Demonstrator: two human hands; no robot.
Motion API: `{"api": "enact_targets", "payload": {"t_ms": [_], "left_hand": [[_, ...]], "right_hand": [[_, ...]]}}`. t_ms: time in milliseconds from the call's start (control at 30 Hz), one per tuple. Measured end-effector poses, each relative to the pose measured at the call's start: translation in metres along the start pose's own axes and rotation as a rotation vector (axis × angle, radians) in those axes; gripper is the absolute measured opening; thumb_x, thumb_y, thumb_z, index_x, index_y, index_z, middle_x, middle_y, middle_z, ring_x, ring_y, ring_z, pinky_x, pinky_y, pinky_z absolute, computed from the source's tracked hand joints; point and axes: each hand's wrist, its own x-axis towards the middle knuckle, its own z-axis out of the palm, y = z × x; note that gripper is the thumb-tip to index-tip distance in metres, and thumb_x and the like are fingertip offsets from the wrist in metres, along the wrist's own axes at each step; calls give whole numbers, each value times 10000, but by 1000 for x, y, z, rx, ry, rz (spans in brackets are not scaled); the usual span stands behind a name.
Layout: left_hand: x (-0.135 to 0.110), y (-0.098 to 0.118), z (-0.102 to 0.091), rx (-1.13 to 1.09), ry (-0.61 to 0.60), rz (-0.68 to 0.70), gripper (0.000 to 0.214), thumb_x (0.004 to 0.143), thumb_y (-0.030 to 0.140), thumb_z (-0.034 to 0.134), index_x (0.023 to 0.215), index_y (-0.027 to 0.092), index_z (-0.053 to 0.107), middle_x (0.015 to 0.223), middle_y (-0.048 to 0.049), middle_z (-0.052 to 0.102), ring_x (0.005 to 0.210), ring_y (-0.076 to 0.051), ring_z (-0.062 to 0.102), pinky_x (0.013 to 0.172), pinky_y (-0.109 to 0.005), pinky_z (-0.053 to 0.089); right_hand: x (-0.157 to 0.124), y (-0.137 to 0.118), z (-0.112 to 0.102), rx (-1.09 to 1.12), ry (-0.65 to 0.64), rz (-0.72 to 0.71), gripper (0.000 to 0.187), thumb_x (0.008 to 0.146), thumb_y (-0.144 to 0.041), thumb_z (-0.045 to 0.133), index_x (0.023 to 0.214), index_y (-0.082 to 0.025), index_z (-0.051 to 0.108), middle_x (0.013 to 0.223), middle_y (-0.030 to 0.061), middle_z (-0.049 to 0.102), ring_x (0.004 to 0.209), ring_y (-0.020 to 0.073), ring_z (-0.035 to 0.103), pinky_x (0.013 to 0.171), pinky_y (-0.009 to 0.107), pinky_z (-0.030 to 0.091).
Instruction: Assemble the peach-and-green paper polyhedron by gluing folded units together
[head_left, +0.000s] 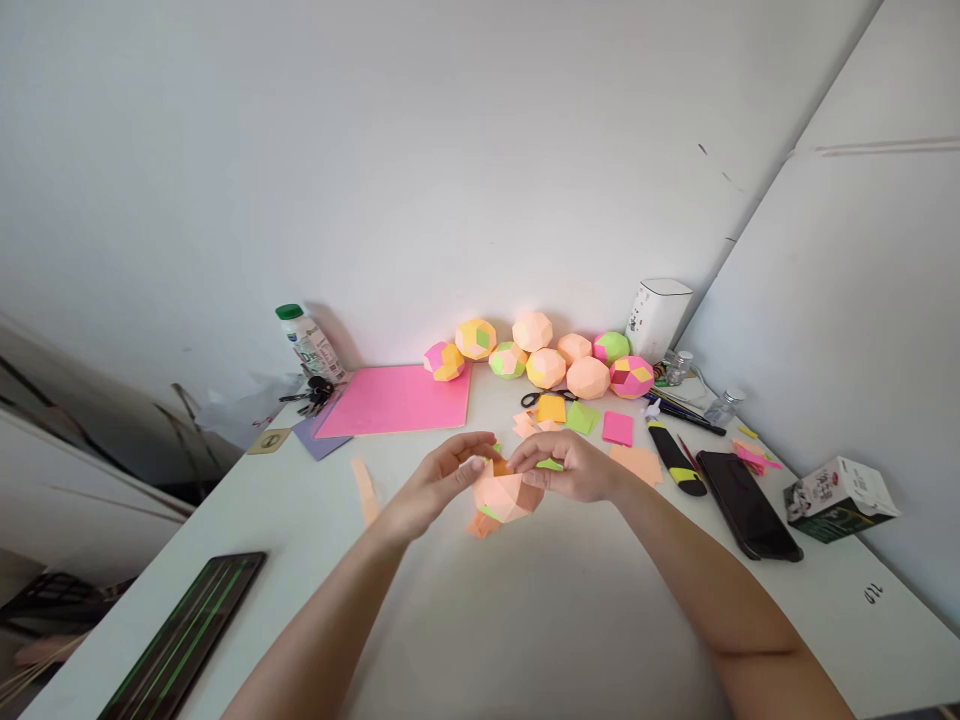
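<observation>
Between my two hands is a folded paper ball [508, 497], mostly peach with green bits, with an opening at its top. My left hand [442, 478] grips its left side, thumb on the rim and fingers curled over the top. My right hand [570, 467] pinches the rim on the right with thumb and fingertips. Small orange folded paper pieces [484, 524] lie on the table just under the ball. Beyond my hands are peach paper scraps [529, 424], a yellow sticky-note pad [551, 409], a green pad [582, 418] and a pink pad [618, 429].
Several finished paper balls [588, 378] line the wall. A pink sheet [405, 398], a bottle [309, 340] and keys [319, 392] sit back left. Scissors [531, 399] lie behind the pads. Rightward are a utility knife [675, 458], phone [746, 505] and carton [840, 498]; a dark tablet-like panel [187, 635] is front left.
</observation>
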Motion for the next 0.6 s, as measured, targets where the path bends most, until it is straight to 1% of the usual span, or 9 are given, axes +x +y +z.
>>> {"api": "enact_targets", "payload": {"t_ms": [67,100,133,200,233,267,333,500,600], "left_hand": [[-4,-26,13,-39,273,89,416,883,502,513,1183,217,558,1293,-105,565,1273,-276,460,1065,-419,366],[-9,-40,20,-51,337,101,406,905,500,470,1192,222,544,1321,-99,537,1273,-267,460,1074,-414,360],[-14,-54,26,-50,358,110,408,923,496,433,1214,226,525,1342,-97,505,1270,-261,461,1079,-410,360],[-26,-76,37,25,365,149,432,940,483,391,1292,243,468,1394,-94,422,1300,-253,417,1099,-415,340],[-31,-84,41,74,350,207,450,940,482,389,1314,241,451,1387,-100,412,1316,-257,387,1119,-430,312],[-36,-90,44,118,325,240,451,945,473,377,1328,242,440,1378,-103,411,1328,-257,363,1134,-446,283],[-39,-95,47,170,302,239,443,964,442,332,1356,250,404,1392,-105,388,1343,-255,333,1143,-462,257],[-29,-96,43,140,309,74,368,963,415,345,1241,232,504,1321,-101,457,1270,-248,421,1108,-444,321],[-24,-97,40,95,278,36,317,954,381,385,1188,235,541,1298,-91,483,1231,-230,462,1072,-408,370]], "right_hand": [[-8,17,11,-120,111,-178,159,892,-293,560,936,-185,669,869,88,680,843,193,643,782,358,517],[-14,26,18,-180,157,-264,154,901,-278,539,914,-192,666,839,89,673,826,193,627,772,360,515],[-21,35,25,-244,198,-330,154,906,-259,522,911,-197,663,840,94,662,810,193,616,746,353,515],[-38,51,38,-364,269,-427,168,911,-199,486,956,-202,648,841,93,652,836,199,617,727,349,508],[-46,57,43,-427,297,-473,187,906,-165,476,993,-207,636,852,91,659,854,203,617,741,361,502],[-53,62,47,-479,302,-518,225,894,-124,471,1033,-215,622,834,78,670,855,205,617,739,365,494],[-63,68,51,-547,299,-574,309,865,-76,484,1113,-229,590,810,56,699,860,214,616,741,380,481],[-62,69,53,-626,246,-630,352,862,-81,484,1165,-243,562,863,37,739,846,221,623,725,390,483],[-58,69,53,-628,220,-635,357,857,-76,496,1178,-226,547,887,42,744,865,215,614,739,382,482]]}}
